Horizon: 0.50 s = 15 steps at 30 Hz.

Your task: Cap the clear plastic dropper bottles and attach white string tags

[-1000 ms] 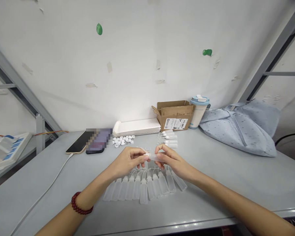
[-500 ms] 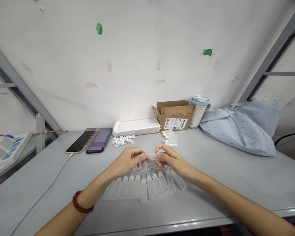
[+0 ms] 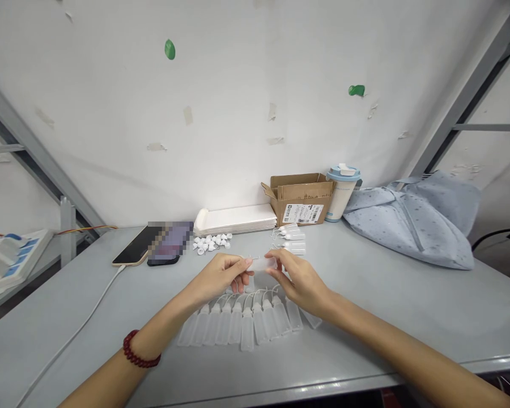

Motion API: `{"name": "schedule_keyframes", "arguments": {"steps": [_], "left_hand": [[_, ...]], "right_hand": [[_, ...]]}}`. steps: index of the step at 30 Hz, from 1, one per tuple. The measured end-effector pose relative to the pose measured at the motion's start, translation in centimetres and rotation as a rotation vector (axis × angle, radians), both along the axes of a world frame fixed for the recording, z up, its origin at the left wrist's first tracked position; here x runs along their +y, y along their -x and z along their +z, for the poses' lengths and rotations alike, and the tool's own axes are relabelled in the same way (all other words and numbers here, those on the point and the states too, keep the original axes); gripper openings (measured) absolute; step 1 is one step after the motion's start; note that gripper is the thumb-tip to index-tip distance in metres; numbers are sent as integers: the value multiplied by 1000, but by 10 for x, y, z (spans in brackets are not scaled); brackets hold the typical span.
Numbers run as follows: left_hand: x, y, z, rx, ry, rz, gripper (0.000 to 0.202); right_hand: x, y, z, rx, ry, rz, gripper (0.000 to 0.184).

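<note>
Both my hands meet above the grey table (image 3: 365, 294), holding one small translucent squeeze bottle (image 3: 263, 264) sideways between them. My left hand (image 3: 221, 273), with a red bead bracelet on its wrist, pinches the bottle's nozzle end. My right hand (image 3: 298, 279) grips the bottle's body with closed fingers. Directly below the hands lies a row of several similar bottles (image 3: 242, 324) with tethered caps, side by side on the table. A few more bottles (image 3: 292, 238) lie further back, and a heap of small white caps (image 3: 212, 243) sits to their left.
A phone (image 3: 132, 253) on a white cable and a dark pouch (image 3: 169, 247) lie at back left. A white stack of trays (image 3: 237, 219), an open cardboard box (image 3: 301, 199), a blue-lidded cup (image 3: 341, 192) and a blue cloth bag (image 3: 412, 221) line the wall.
My hands have shifted slightly: the bottle is raised a little and my right hand has turned over it. The view has drifted slightly.
</note>
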State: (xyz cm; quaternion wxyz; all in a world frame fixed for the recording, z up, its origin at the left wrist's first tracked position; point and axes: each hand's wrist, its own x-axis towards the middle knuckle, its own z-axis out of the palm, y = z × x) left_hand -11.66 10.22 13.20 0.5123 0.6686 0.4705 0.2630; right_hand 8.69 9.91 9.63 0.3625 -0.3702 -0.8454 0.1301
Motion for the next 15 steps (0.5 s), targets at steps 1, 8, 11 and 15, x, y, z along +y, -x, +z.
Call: {"name": "schedule_keyframes", "arguments": {"steps": [1, 8, 11, 15], "left_hand": [[0, 0, 0, -1, 23, -8, 46], [0, 0, -2, -71, 89, -6, 45], [0, 0, -1, -73, 37, 14, 44], [-1, 1, 1, -59, -71, -14, 38]], "right_hand": [[0, 0, 0, -3, -35, 3, 19], [1, 0, 2, -13, -156, -6, 20], [1, -1, 1, -40, -148, -12, 22], [1, -2, 1, -20, -90, -5, 22]]}}
